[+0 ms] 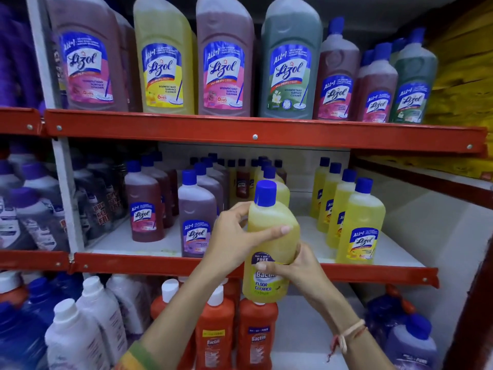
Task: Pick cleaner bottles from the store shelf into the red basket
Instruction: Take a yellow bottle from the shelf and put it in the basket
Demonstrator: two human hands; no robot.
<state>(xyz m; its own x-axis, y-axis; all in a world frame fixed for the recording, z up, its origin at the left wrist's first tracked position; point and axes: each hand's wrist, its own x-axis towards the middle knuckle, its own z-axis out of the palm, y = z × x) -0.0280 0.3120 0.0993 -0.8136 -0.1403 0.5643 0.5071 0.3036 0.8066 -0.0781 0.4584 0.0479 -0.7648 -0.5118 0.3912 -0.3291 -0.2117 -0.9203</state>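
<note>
Yellow cleaner bottle (269,244) gripped by both hands, left hand (234,236) high, right hand (296,268) low, before red shelf edge (133,265).

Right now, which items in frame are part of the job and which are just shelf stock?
In play:
- yellow floor cleaner bottle, held in front of the middle shelf
- left hand, around its shoulder
- right hand, at its label

Idle:
- large Lizol bottles on the top shelf
- orange Bactin bottles below
- white bottles, lower left

Red basket: not in view.
</note>
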